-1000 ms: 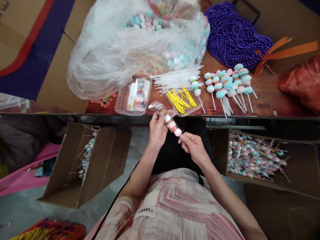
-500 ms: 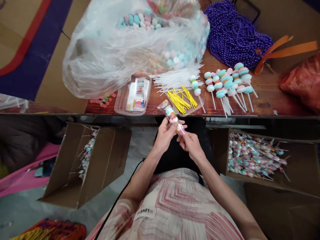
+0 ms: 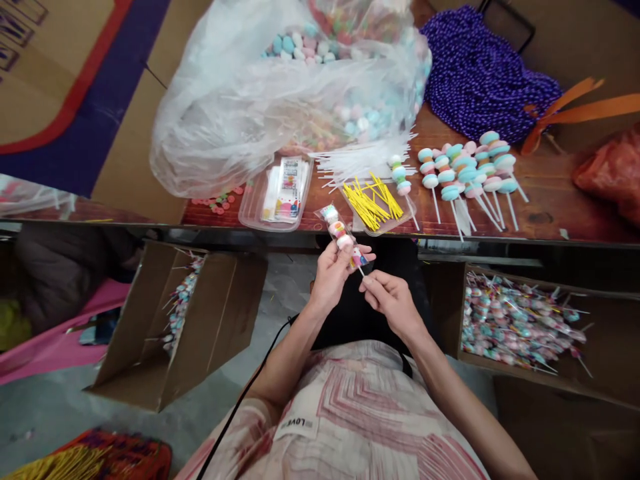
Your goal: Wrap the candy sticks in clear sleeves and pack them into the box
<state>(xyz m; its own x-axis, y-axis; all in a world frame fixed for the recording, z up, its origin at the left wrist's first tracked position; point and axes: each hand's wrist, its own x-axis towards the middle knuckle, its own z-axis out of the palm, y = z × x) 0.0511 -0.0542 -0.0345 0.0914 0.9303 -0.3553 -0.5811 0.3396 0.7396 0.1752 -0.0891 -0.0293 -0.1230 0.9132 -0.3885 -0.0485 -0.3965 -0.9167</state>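
Just in front of the table edge, a candy skewer (image 3: 341, 235) in a clear printed wrapper leans up and to the left. My left hand (image 3: 332, 272) is closed around its lower part, thumb on top. The white stick pokes out of the wrapper's lower end, and my right hand (image 3: 391, 297) pinches it between thumb and fingers. Beyond the hands, a plastic tray (image 3: 411, 225) holds yellow twist ties (image 3: 369, 203). A single unwrapped skewer (image 3: 400, 175) rests on that tray's right side. Left of it, a clear tub (image 3: 245, 217) contains flat printed wrappers (image 3: 287, 193).
A big plastic bag (image 3: 200, 127) of candies fills the back. White sticks (image 3: 350, 163) and several unwrapped skewers (image 3: 465, 170) lie on the table (image 3: 540, 210), near a purple cord bundle (image 3: 485, 73). Cardboard boxes with finished skewers stand left (image 3: 225, 313) and right (image 3: 607, 327).
The right hand has slid down and right, from the wrapper's lower end onto the stick, which now shows below the wrapper. The whole view has shifted slightly.
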